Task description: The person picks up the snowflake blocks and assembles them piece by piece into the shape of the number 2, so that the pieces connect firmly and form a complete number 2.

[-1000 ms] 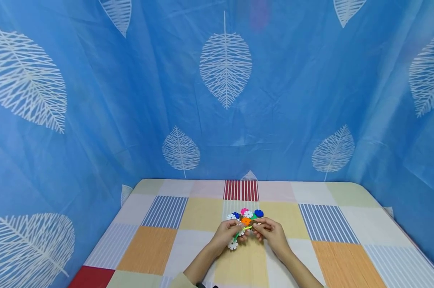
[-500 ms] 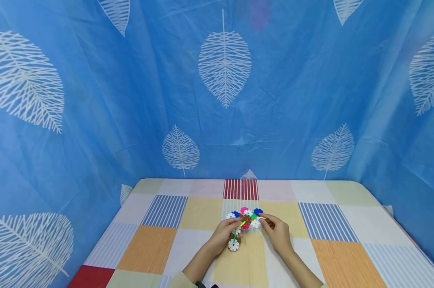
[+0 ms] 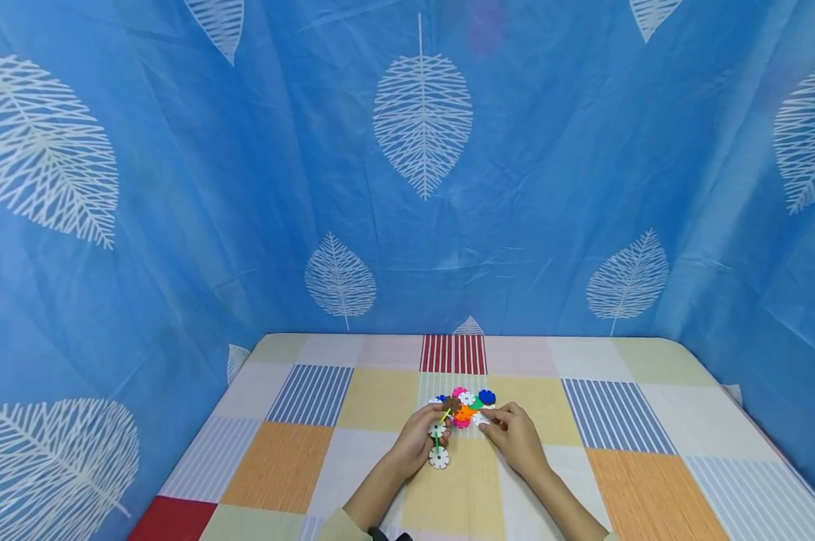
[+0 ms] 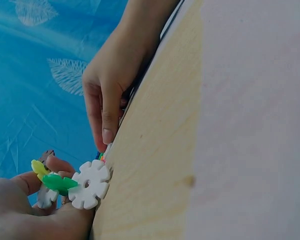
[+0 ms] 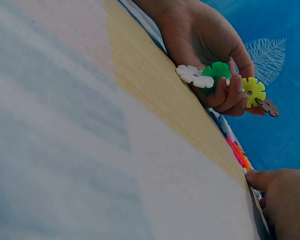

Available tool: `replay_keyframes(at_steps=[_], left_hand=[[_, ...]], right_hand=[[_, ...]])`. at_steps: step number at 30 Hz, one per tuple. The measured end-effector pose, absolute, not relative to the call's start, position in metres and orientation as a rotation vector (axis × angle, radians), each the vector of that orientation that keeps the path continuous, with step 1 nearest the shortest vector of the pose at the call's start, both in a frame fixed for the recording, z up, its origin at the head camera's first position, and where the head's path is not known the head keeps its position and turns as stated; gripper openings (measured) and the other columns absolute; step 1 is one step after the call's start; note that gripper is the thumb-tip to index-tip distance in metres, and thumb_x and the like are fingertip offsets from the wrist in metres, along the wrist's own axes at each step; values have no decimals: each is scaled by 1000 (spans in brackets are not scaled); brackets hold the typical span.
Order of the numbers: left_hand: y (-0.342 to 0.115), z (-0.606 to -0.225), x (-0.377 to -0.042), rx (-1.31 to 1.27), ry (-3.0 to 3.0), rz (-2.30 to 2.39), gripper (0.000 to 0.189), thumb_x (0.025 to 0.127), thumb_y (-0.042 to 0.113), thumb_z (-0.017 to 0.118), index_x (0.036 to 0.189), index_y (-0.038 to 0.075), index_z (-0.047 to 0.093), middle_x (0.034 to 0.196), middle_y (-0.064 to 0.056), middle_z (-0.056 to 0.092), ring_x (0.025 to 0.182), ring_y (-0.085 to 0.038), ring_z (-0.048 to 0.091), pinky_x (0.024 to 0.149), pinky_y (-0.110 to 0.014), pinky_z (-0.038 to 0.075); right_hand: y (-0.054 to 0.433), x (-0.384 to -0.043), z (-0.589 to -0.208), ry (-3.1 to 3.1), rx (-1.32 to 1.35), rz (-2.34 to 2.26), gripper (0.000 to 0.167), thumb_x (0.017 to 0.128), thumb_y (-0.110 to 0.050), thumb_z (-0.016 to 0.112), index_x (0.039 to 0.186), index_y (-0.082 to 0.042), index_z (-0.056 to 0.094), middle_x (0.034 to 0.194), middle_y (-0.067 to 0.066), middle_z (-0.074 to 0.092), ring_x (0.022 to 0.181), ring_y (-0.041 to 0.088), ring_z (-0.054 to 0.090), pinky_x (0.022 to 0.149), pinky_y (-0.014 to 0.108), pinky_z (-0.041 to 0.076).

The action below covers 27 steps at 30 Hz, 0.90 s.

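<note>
My left hand (image 3: 417, 437) holds a chain of notched plastic discs between thumb and fingers. In the right wrist view the chain runs from a white disc (image 5: 194, 76) through a green disc (image 5: 217, 75) to a yellow disc (image 5: 253, 92) and a brown disc (image 5: 269, 107); another white disc is partly hidden by the fingers. My right hand (image 3: 517, 439) reaches to the near right side of a pile of loose discs, its fingertips at a white disc (image 3: 478, 418). An orange disc (image 3: 466, 412) and a pink disc (image 3: 461, 424) lie just left of those fingertips.
Farther back in the pile are a dark blue disc (image 3: 487, 396), a white disc (image 3: 466, 398) and a green disc (image 3: 476, 404). A patchwork cloth (image 3: 353, 466) covers the table. Blue curtains (image 3: 515, 188) with white leaf prints stand behind and at both sides.
Both hands were together at the yellow and brown discs; the right hand has let go and moved right to the pile. The left hand has drawn the chain slightly left.
</note>
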<state>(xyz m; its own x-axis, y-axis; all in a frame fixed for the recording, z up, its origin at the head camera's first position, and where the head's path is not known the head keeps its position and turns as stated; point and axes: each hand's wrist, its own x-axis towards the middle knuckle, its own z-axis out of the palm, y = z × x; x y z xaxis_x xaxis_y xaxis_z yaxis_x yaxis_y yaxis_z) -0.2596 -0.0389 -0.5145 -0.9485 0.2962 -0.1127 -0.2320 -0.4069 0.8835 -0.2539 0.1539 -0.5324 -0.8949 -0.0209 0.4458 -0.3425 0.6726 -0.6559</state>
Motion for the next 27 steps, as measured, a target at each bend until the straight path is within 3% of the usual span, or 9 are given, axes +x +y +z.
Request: replay_keyframes(at_steps=[11,17,22,27], left_hand=[[-39,-514,-259,165,1555,2345,11,97,14,44,90,7,49,73,-3,49,57,-7,44,49,-14,36],[-38,-514,-258,181,1589,2323,11,96,15,48,87,8,49,71,-3,49,54,-7,44,47,-15,37],[-37,-515,-256,184,1636,2298,13,94,16,51,85,8,50,67,-2,50,48,-6,43,45,-14,40],[-37,-517,-256,211,1697,2270,16,93,18,52,83,6,50,63,-1,49,44,-5,41,41,-14,37]], right_hand=[[153,-251,-529,-2504,293,1066,25,68,-15,81,90,-8,72,75,-3,46,69,12,41,59,26,36],[154,-250,-530,-2440,357,1136,26,66,-9,82,88,-10,68,75,-5,52,67,9,45,58,23,41],[154,-251,-531,-2289,419,1402,24,71,-2,78,89,-9,66,73,-5,59,63,6,53,54,20,48],[151,-249,-529,-2165,443,1605,19,75,0,73,92,-4,68,76,5,65,69,9,61,60,20,53]])
